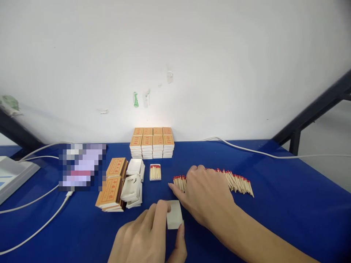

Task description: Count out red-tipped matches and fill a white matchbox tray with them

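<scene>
Our left hand (149,237) pinches a blank white tray (174,214); right hand (205,193) lies flat on loose matches (238,181). Stacked matchboxes (152,143) show red print, unreadable.

Lying under the right hand (207,195), and so hiding from view, the middle of the row of matches (238,181). Running off the picture's bottom edge, the left hand (149,237) at the wrist. Showing only one white face, the small tray (174,214) between its fingers, its inside not being visible. Sitting left of the matches, blurred beyond reading, a pixelated object (81,166). Being cut by the left edge, a white device (12,175).
</scene>
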The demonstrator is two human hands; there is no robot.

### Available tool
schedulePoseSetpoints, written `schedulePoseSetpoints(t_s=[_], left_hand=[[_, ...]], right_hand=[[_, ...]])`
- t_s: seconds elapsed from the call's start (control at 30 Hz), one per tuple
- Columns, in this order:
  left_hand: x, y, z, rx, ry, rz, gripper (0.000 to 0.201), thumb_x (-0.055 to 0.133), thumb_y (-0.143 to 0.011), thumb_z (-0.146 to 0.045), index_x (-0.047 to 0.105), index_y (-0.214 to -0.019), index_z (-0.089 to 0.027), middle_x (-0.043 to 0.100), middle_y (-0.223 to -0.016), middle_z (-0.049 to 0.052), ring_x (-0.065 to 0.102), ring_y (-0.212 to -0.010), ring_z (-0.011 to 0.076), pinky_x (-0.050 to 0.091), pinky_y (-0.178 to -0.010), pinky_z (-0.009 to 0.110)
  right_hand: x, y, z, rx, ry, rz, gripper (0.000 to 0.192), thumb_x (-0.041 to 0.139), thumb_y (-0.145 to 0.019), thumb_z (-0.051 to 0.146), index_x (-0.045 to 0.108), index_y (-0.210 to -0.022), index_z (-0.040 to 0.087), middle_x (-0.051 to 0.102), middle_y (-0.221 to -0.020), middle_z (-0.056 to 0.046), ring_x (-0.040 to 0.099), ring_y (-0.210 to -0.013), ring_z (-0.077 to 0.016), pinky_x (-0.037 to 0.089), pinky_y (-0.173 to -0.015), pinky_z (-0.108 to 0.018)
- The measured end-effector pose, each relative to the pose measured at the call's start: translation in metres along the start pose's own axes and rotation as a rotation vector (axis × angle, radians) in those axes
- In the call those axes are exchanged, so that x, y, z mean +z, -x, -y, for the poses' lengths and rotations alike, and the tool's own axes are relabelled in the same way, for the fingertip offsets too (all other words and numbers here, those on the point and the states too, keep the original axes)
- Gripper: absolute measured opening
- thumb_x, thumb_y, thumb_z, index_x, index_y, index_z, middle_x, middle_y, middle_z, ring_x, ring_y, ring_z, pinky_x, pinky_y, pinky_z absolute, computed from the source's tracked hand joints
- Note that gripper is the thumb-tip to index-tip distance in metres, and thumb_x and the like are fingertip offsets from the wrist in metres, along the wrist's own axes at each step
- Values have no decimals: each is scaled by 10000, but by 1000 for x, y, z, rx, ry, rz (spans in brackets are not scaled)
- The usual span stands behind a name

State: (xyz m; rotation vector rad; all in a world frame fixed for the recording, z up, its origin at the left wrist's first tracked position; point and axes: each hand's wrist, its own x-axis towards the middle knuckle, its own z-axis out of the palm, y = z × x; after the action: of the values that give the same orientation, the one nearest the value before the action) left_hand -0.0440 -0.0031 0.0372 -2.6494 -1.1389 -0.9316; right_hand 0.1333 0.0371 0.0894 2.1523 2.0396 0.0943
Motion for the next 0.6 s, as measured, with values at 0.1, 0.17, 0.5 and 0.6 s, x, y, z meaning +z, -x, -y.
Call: schedulePoseSetpoints(t_s=[0.1,0.17,0.5,0.6], left_hand=[[1,-3,-4,-41,-20,-25,189,534,-993,-247,532,-1175,-193,548,-656,-88,669,-442,170,439,-362,299],[0,-4,-7,-65,-19,1,186,523,-999,-246,518,-1180,-205,527,-634,-104,663,-426,170,445,-366,298],[0,3,-10,-113,42,83,234,589,-978,-248,487,-1188,-228,630,-645,-106,667,-413,180,508,-375,319],[1,3,-8,-113,48,96,255,602,-972,-250,489,-1199,-227,677,-702,-79,722,-488,194,512,-365,311]], right_hand=[[1,-3,2,17,-22,-5,485,575,-1054,575,735,-988,121,756,-947,-201,763,-873,-320,535,-707,-383],[2,-2,2,9,-46,-25,397,586,-1051,499,720,-990,130,757,-952,-190,764,-888,-314,535,-721,-377],[-4,-4,-57,183,-331,-179,385,537,-1055,572,747,-968,262,792,-973,-54,746,-896,-288,466,-727,-402],[3,-10,-76,181,-430,-177,312,566,-1046,495,778,-972,278,796,-964,-23,738,-875,-250,462,-739,-382]])
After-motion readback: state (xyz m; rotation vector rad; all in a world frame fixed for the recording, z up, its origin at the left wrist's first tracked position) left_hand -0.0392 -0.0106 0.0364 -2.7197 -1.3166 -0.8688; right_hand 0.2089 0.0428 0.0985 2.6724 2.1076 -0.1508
